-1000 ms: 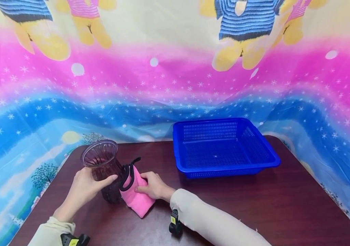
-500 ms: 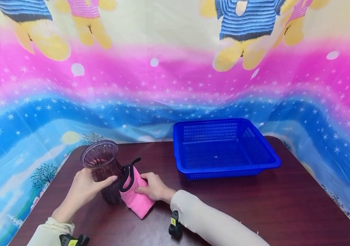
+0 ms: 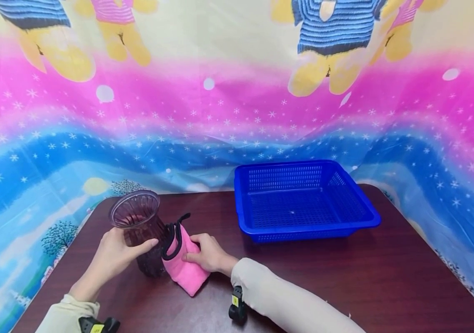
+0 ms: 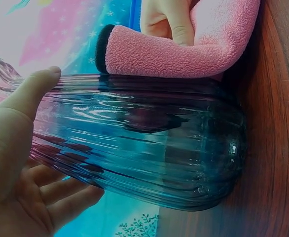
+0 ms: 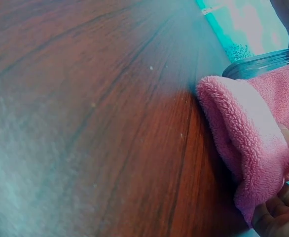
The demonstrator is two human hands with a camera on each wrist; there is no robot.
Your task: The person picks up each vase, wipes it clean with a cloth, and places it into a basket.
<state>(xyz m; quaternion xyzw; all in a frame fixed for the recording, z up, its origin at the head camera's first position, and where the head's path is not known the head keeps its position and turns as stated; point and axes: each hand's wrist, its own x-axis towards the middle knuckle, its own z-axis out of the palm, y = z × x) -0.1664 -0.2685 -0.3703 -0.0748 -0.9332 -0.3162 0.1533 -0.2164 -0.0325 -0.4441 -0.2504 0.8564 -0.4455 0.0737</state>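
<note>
A ribbed purple glass vase (image 3: 149, 262) with a flared rim stands upright on the left part of the table. My left hand (image 3: 112, 254) holds it below the rim, thumb on the near side; in the left wrist view the fingers curve under the glass. A folded pink towel (image 3: 188, 275) with black edging and a small black loop lies against the vase's right side. Pinching the towel is my right hand (image 3: 209, 253), its thumb on top. From the right wrist, the towel's fold (image 5: 243, 133) hides most of the vase.
A blue plastic basket (image 3: 303, 230) with perforated walls stands at the back right of the brown wooden table (image 3: 328, 282). Behind the table hangs a printed cloth backdrop (image 3: 220, 111) with snowflakes and bears. A small black device (image 3: 237, 305) is strapped at the right wrist.
</note>
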